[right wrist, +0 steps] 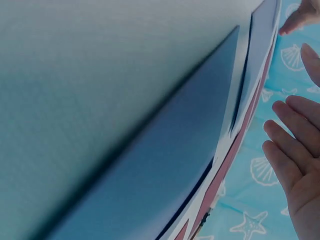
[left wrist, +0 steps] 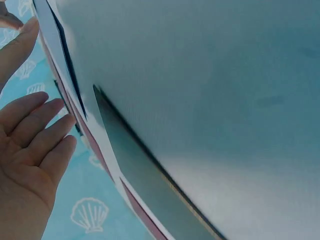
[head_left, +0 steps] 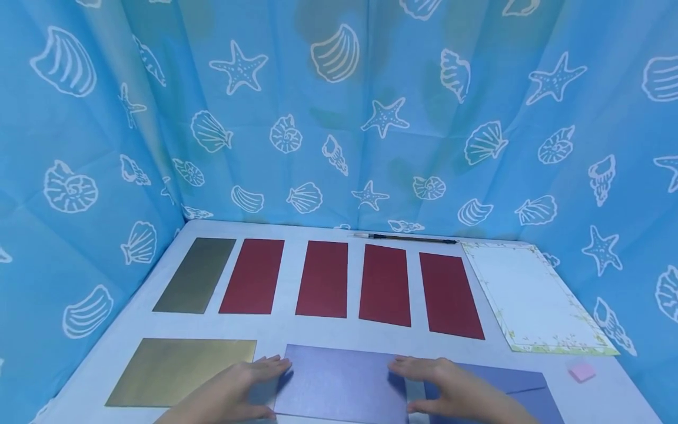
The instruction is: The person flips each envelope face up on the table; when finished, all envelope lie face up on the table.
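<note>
A lavender envelope-like paper rectangle [head_left: 341, 383] lies at the front middle of the table in the head view. My left hand [head_left: 235, 386] is at its left edge, with the fingertips at the upper left corner and the thumb lower down. At the opposite edge, my right hand [head_left: 450, 386] has its fingertips over the upper right corner. Both wrist views show the fingers relaxed and only slightly bent: the left hand [left wrist: 30, 145] and the right hand [right wrist: 300, 145]. A bluish-purple envelope [head_left: 498, 391] with a flap line lies partly behind the right forearm.
A gold rectangle [head_left: 180, 368] lies at front left. Behind are a dark olive rectangle [head_left: 196, 275] and several red ones [head_left: 322, 280]. A brush [head_left: 413, 238] lies at the back. Bordered paper [head_left: 535, 294] and a pink pad [head_left: 581, 371] are right. Blue curtain [head_left: 339, 118] surrounds the table.
</note>
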Motion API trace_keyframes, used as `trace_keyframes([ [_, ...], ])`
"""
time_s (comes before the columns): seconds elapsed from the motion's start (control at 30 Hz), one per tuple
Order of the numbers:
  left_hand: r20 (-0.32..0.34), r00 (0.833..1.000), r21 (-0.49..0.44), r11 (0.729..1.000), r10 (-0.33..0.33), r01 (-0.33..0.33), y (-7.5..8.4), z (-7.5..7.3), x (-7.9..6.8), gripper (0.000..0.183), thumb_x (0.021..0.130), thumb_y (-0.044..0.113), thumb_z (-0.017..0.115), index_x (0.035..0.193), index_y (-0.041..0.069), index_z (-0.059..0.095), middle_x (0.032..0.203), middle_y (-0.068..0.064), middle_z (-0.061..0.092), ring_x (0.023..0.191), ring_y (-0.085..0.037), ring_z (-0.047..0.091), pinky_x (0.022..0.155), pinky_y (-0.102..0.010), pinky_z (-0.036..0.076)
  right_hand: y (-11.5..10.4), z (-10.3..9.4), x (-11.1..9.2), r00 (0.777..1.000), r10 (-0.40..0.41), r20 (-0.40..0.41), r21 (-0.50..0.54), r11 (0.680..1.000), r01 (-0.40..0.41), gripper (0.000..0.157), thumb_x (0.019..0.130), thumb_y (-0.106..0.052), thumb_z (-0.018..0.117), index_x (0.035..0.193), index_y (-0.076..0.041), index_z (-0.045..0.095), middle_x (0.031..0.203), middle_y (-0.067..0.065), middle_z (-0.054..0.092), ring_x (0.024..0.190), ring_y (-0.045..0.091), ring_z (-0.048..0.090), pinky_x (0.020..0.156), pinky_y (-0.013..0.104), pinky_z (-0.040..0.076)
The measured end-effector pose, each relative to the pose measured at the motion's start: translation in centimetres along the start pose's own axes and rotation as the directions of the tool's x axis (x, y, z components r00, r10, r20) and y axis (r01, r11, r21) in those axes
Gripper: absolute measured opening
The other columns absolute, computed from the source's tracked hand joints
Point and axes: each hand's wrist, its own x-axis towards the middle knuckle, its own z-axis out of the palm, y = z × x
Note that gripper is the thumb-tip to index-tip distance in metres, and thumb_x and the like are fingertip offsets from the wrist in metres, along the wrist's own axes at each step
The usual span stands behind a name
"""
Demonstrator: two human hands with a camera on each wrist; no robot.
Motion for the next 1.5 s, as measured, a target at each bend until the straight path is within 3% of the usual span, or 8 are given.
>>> trace_keyframes([
  [0.23, 0.016, 1.0, 0.057, 0.998, 0.013, -0.014, -0.2, -0.4, -0.2, 0.073, 0.076, 0.051, 0.074, 0.14, 0.021, 0.053, 0.137, 0.006, 0.055, 0.126, -0.022, 0.052, 0.094, -0.037, 0.049, -0.2, 0.3, 0.2, 0.999, 0.037, 0.04, 0.017, 0.999, -0.038, 0.063, 0.091, -0.04, 0.064, 0.142, -0.007, 0.049, 0.139, 0.008, 0.053, 0.128, 0.022, 0.049, 0.093, 0.028, 0.049],
  [0.43, 0.045, 0.999, 0.119, 0.993, 0.017, -0.022, 0.3, -0.1, 0.2, 0.072, 0.079, 0.056, 0.069, 0.14, 0.021, 0.053, 0.139, 0.005, 0.053, 0.128, -0.023, 0.049, 0.094, -0.039, 0.049, -0.2, 0.6, 0.5, 0.997, 0.062, 0.055, -0.029, 0.998, -0.061, 0.062, 0.09, -0.043, 0.064, 0.14, -0.009, 0.051, 0.138, 0.005, 0.054, 0.128, 0.022, 0.05, 0.092, 0.031, 0.05],
  [0.67, 0.078, 0.997, 0.23, 0.972, 0.024, -0.042, 0.8, 0.2, 0.8, 0.067, 0.08, 0.05, 0.072, 0.135, 0.014, 0.058, 0.14, -0.001, 0.053, 0.127, -0.023, 0.051, 0.093, -0.037, 0.05, -0.4, 1.2, 0.7, 0.967, 0.22, 0.126, -0.043, 0.975, -0.217, 0.068, 0.085, -0.056, 0.062, 0.141, -0.019, 0.051, 0.14, -0.003, 0.052, 0.129, 0.02, 0.048, 0.092, 0.037, 0.051],
  [0.77, 0.075, 0.997, 0.232, 0.972, 0.026, -0.042, 0.9, 0.3, 0.9, 0.063, 0.08, 0.048, 0.073, 0.133, 0.015, 0.061, 0.137, 0.0, 0.056, 0.124, -0.022, 0.054, 0.091, -0.034, 0.051, -0.5, 1.4, 0.8, 0.959, 0.241, 0.147, -0.044, 0.97, -0.237, 0.071, 0.084, -0.062, 0.058, 0.141, -0.02, 0.051, 0.14, -0.003, 0.052, 0.129, 0.022, 0.049, 0.091, 0.039, 0.052],
  [0.97, 0.069, 0.997, 0.233, 0.971, 0.046, -0.061, 0.9, 0.2, 0.9, 0.058, 0.082, 0.045, 0.073, 0.13, 0.015, 0.063, 0.132, 0.002, 0.059, 0.119, -0.02, 0.057, 0.09, -0.033, 0.052, -0.5, 1.5, 0.7, 0.967, 0.203, 0.154, -0.072, 0.978, -0.194, 0.076, 0.084, -0.066, 0.055, 0.143, -0.017, 0.049, 0.141, 0.0, 0.052, 0.129, 0.024, 0.048, 0.091, 0.041, 0.052],
  [1.23, 0.069, 0.997, 0.273, 0.96, 0.039, -0.057, 1.2, 0.0, 0.9, 0.054, 0.084, 0.051, 0.07, 0.127, 0.019, 0.066, 0.127, 0.005, 0.062, 0.115, -0.017, 0.06, 0.088, -0.033, 0.053, 0.2, 1.1, 0.2, 0.976, 0.137, 0.168, -0.081, 0.989, -0.125, 0.073, 0.086, -0.063, 0.056, 0.146, -0.023, 0.044, 0.143, -0.004, 0.049, 0.129, 0.019, 0.048, 0.091, 0.039, 0.052],
  [1.33, 0.049, 0.994, 0.289, 0.951, 0.096, -0.106, 1.1, -0.1, 0.7, 0.053, 0.085, 0.052, 0.068, 0.126, 0.018, 0.066, 0.125, 0.005, 0.063, 0.113, -0.016, 0.062, 0.086, -0.03, 0.053, 0.5, 1.0, 0.1, 0.983, 0.071, 0.169, -0.079, 0.995, -0.059, 0.066, 0.09, -0.053, 0.059, 0.146, -0.021, 0.043, 0.144, -0.004, 0.048, 0.129, 0.018, 0.048, 0.091, 0.034, 0.052],
  [1.5, 0.016, 0.985, 0.282, 0.944, 0.175, -0.172, 0.8, -0.3, 0.4, 0.052, 0.089, 0.053, 0.062, 0.127, 0.017, 0.065, 0.124, 0.005, 0.064, 0.111, -0.015, 0.063, 0.085, -0.028, 0.053, 0.9, 0.6, 0.2, 0.988, -0.079, 0.13, -0.107, 0.99, 0.093, 0.053, 0.094, -0.021, 0.065, 0.143, -0.011, 0.047, 0.141, 0.001, 0.052, 0.128, 0.018, 0.049, 0.09, 0.028, 0.051],
])
